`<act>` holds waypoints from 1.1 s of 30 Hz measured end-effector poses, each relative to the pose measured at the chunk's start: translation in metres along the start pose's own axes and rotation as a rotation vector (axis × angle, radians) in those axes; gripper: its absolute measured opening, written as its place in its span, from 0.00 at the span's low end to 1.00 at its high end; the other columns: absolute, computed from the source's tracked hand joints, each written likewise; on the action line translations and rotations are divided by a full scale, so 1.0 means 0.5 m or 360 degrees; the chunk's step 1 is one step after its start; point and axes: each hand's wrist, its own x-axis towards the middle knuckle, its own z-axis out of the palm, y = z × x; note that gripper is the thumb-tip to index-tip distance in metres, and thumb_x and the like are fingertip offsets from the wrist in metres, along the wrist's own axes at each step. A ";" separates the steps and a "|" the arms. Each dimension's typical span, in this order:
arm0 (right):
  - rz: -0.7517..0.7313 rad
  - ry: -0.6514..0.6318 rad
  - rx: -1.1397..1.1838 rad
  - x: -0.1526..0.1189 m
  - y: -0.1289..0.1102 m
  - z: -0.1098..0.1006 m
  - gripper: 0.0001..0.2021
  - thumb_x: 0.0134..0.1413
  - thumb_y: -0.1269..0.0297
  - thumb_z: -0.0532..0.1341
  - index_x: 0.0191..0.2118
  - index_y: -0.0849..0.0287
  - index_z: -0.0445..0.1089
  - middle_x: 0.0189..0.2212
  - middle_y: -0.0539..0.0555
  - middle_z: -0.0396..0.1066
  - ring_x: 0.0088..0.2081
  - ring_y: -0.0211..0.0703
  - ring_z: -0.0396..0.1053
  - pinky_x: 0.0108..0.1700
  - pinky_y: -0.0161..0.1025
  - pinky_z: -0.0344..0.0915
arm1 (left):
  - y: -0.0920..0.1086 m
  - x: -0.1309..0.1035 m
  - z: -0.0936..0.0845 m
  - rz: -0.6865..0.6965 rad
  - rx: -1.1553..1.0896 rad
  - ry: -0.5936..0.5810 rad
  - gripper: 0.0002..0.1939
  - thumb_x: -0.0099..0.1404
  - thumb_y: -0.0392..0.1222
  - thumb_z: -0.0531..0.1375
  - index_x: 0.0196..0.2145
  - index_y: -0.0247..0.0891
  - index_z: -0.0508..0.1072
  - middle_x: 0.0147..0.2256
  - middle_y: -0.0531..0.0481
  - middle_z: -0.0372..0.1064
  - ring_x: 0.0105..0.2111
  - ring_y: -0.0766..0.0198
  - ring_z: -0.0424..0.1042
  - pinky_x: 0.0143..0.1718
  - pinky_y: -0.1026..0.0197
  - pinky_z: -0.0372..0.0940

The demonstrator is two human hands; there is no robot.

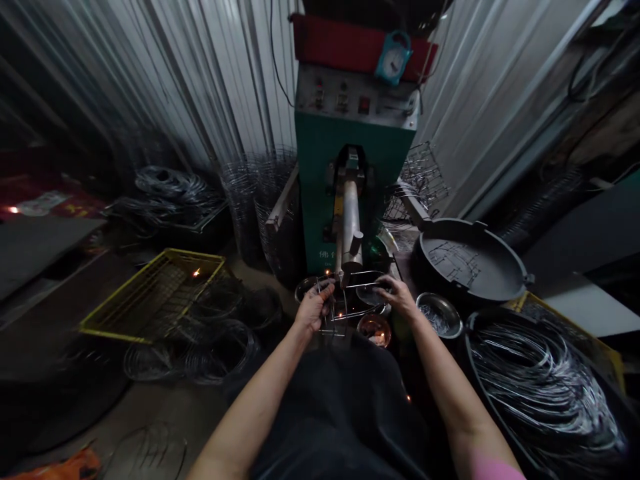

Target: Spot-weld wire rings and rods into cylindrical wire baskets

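Left hand (316, 308): my fingers are pinched on the wire frame (345, 303), right under the welder's arm (351, 223)
Right hand (397, 295): fingers curled round the frame's other side, pretty much

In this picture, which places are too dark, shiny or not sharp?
Head view: dim overall, lower left in deep shadow. Head view: bright reflections on the wire coils at right, and small glowing sparks. Head view: outer edges smeared and stretched, the clock clearer.
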 end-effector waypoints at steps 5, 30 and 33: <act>0.0489 0.0077 0.0273 -0.112 0.031 -0.040 0.13 0.42 0.54 0.61 0.30 0.59 0.68 0.26 0.50 0.68 0.31 0.40 0.65 0.35 0.37 0.62 | 0.010 -0.032 -0.029 -0.0337 -0.0196 0.0023 0.16 0.47 0.40 0.66 0.33 0.33 0.69 0.14 0.62 0.55 0.08 0.81 0.45 0.09 0.74 0.42; 0.1124 0.0234 0.1786 -0.237 -0.252 0.031 0.10 0.36 0.76 0.63 0.30 0.62 0.70 0.24 0.52 0.70 0.27 0.36 0.69 0.30 0.35 0.68 | -0.127 -0.423 -0.209 -0.0180 -0.0049 -0.0203 0.31 0.58 0.62 0.42 0.44 0.36 0.69 0.29 0.41 0.71 0.32 0.53 0.70 0.37 0.51 0.61; 0.1039 0.0158 0.1614 -0.244 -0.229 0.050 0.13 0.35 0.78 0.59 0.33 0.61 0.69 0.27 0.52 0.71 0.31 0.39 0.70 0.37 0.39 0.67 | -0.136 -0.426 -0.202 -0.0134 -0.0030 -0.0219 0.28 0.57 0.59 0.50 0.47 0.34 0.66 0.31 0.42 0.71 0.31 0.55 0.70 0.36 0.54 0.61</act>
